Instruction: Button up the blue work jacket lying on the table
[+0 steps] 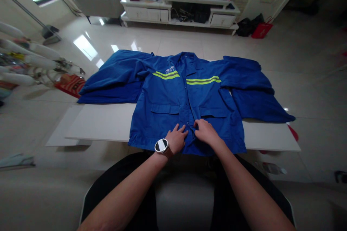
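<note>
A blue work jacket (165,94) with yellow-and-grey reflective stripes lies spread front side up, its collar pointing away from me and its sleeves out to both sides. The front is partly open along the middle. My left hand (176,139), a watch (162,145) on its wrist, rests on the lower front beside the opening with fingers spread. On the other side of the opening, my right hand (205,131) is closed in a pinch on the jacket's front edge near the hem.
The jacket lies on a low white table (105,122), its sleeves reaching past the far edge. Beyond the tiled floor stands a white TV cabinet (149,13) with things on it. A clear bottle (273,168) is on the floor at right, and a red bag (262,30) stands farther back.
</note>
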Action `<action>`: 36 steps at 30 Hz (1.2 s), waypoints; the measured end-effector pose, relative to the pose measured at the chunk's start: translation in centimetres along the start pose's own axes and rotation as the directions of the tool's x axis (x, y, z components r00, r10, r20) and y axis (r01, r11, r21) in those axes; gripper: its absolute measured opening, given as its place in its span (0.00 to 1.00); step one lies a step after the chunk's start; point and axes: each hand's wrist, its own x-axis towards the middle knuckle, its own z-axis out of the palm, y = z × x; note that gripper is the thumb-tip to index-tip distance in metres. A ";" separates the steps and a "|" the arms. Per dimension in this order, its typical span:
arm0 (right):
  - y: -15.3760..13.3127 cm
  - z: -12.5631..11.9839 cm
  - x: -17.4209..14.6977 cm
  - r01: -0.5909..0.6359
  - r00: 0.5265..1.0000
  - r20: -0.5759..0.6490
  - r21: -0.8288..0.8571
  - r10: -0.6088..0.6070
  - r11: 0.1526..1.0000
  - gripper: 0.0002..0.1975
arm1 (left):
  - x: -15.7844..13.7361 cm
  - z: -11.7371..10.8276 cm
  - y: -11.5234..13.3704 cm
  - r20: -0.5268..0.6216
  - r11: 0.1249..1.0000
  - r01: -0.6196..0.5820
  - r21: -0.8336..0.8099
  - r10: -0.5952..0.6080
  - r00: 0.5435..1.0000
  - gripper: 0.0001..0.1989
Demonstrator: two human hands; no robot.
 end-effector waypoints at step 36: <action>-0.2 0.1 -0.1 0.026 0.998 0.053 0.119 -0.032 0.993 0.18 | 1.0 -6.0 -20.3 -0.422 0.746 0.577 -0.332 -0.664 0.617 0.34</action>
